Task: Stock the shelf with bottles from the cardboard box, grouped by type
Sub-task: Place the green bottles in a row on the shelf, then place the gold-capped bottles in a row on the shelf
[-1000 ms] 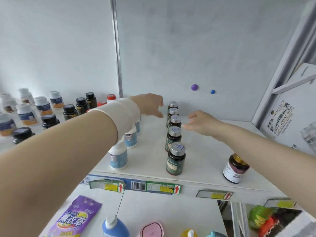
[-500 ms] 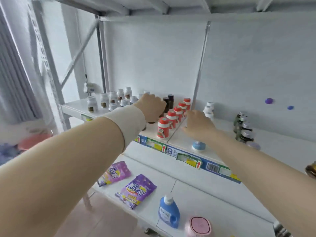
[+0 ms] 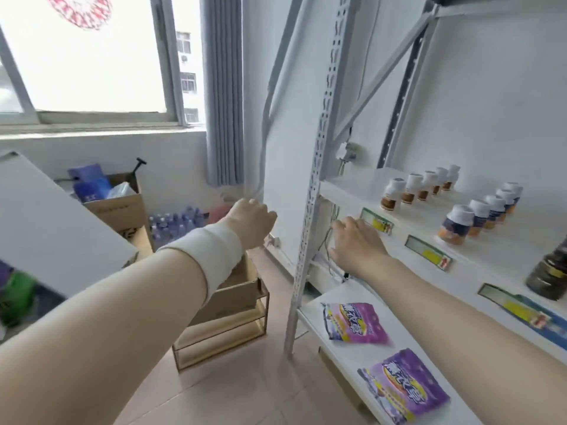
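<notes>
In the head view, your left hand [image 3: 253, 223], wrist in a white wrap, hangs out over the floor with the fingers curled under. The palm is hidden, so I cannot tell whether it holds anything. Your right hand [image 3: 357, 243] is spread and relaxed, holding nothing, just beside the white perforated steel shelf upright [image 3: 319, 167].

The white metal shelf [image 3: 503, 250] carries a row of white-capped bottles with brown labels [image 3: 408, 191] and a row of white-capped bottles with blue and orange labels [image 3: 478, 216]. The open brown cardboard box [image 3: 242, 291] sits on the floor under your left forearm, its contents out of sight.

Watch three things:
- A fast reach could catch your right fingers on the upright or the thin wires [image 3: 329, 240] beside it.
- The dark brown bottle [image 3: 549, 271] stands near the shelf's front edge, just above your right forearm. Lifting that arm could tip it off.
- Both rows are tightly packed, so one nudge could topple several bottles.
</notes>
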Motion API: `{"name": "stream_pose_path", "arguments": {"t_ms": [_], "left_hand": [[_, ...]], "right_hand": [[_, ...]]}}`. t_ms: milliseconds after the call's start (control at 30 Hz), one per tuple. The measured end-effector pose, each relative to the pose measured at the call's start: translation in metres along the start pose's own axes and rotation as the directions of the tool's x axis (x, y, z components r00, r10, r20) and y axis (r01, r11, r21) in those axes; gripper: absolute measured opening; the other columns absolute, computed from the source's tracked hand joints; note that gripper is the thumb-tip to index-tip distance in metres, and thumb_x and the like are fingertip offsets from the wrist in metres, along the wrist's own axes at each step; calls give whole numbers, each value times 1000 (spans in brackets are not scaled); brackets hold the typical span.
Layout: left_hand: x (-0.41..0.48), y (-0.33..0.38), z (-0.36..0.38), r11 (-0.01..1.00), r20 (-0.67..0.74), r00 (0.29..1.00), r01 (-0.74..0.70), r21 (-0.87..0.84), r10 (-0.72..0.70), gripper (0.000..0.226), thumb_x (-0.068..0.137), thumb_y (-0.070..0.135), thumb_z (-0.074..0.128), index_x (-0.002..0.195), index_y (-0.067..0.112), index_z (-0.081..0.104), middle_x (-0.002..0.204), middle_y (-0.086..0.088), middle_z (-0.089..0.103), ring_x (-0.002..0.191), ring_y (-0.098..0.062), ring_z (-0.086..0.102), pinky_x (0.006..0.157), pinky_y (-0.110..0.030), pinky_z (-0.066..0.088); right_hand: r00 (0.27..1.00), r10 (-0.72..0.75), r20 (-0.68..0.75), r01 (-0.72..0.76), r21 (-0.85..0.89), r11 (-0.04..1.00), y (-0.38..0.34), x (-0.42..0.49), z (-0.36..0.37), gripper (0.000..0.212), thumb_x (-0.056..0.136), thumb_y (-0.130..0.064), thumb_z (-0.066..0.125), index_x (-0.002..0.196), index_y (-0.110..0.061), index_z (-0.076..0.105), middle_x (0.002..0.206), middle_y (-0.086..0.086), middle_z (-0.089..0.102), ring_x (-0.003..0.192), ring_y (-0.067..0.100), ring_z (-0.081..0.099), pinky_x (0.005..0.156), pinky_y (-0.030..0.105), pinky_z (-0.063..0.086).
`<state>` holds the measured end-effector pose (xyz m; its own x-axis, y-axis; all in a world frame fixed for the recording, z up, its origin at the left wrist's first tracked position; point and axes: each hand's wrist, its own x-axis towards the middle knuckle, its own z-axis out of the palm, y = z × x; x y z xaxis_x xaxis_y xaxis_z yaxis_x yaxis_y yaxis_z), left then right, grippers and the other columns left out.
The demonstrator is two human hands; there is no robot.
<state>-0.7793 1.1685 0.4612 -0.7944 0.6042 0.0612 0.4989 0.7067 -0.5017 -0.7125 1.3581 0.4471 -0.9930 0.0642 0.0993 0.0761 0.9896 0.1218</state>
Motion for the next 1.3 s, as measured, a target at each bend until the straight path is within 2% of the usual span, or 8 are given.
{"name": "stream_pose_path", "arguments": {"t_ms": [367, 500, 700, 833, 900, 1067, 1167, 1300], "left_hand": [[79, -104, 231, 976, 301, 948, 154, -153, -102, 45, 91, 36, 54, 127, 10, 46, 125, -9, 56, 116, -26, 53, 93, -36, 44], [107, -119, 311, 935, 479, 871, 253, -248, -108, 41, 93, 33, 50, 127, 11, 44, 124, -10, 54, 114, -27, 51, 91, -35, 43], [123, -127, 419, 812, 665, 741, 444, -379, -94, 36, 92, 31, 49, 122, 12, 46, 121, -9, 55, 112, -28, 52, 87, -34, 42], [141, -127, 482, 737, 746, 665, 526, -424, -46, 45, 91, 37, 50, 128, 13, 42, 125, -8, 53, 115, -27, 50, 91, -35, 41], [160, -125, 518, 680, 757, 653, 563, -470, -16, 47, 91, 39, 50, 130, 15, 41, 126, -8, 53, 115, -28, 50, 92, -37, 42], [210, -106, 584, 475, 806, 583, 684, -553, 99, 47, 91, 36, 52, 131, 16, 41, 133, -8, 49, 120, -27, 49, 94, -36, 43], [231, -83, 619, 434, 810, 558, 694, -575, 181, 48, 90, 37, 53, 133, 17, 41, 133, -7, 50, 118, -27, 50, 91, -36, 44], [258, -41, 682, 380, 813, 534, 720, -581, 232, 50, 90, 37, 52, 134, 17, 38, 132, -7, 51, 118, -25, 49, 90, -33, 43]], "right_hand": [[940, -270, 208, 274, 8, 962, -121, 213, 147, 48, 93, -32, 44, 135, -10, 34, 136, 13, 40, 125, 30, 38, 102, 40, 34], [898, -315, 306, 298, 102, 949, -142, 282, 207, 49, 93, -37, 44, 134, -11, 35, 136, 10, 43, 125, 27, 40, 104, 37, 34], [802, -309, 512, 290, 120, 949, -163, 352, 294, 47, 93, -37, 45, 133, -14, 38, 134, 7, 46, 122, 25, 43, 100, 34, 36], [754, -270, 599, 216, 162, 963, -184, 392, 346, 45, 92, -36, 46, 131, -15, 39, 132, 6, 46, 121, 23, 43, 100, 33, 37], [732, -234, 639, 162, 170, 972, -195, 407, 375, 45, 92, -37, 47, 131, -16, 38, 131, 6, 47, 119, 23, 44, 98, 32, 39], [675, -69, 734, -125, 207, 970, -213, 436, 432, 45, 92, -32, 49, 132, -12, 39, 129, 10, 48, 119, 24, 46, 98, 33, 40], [594, 27, 804, -300, 190, 935, -219, 450, 467, 46, 91, -28, 51, 131, -8, 40, 129, 12, 47, 119, 27, 46, 98, 33, 38], [521, 123, 845, -435, 138, 890, -226, 471, 540, 48, 90, -22, 55, 133, -6, 40, 130, 14, 44, 120, 29, 45, 98, 35, 39]]}}
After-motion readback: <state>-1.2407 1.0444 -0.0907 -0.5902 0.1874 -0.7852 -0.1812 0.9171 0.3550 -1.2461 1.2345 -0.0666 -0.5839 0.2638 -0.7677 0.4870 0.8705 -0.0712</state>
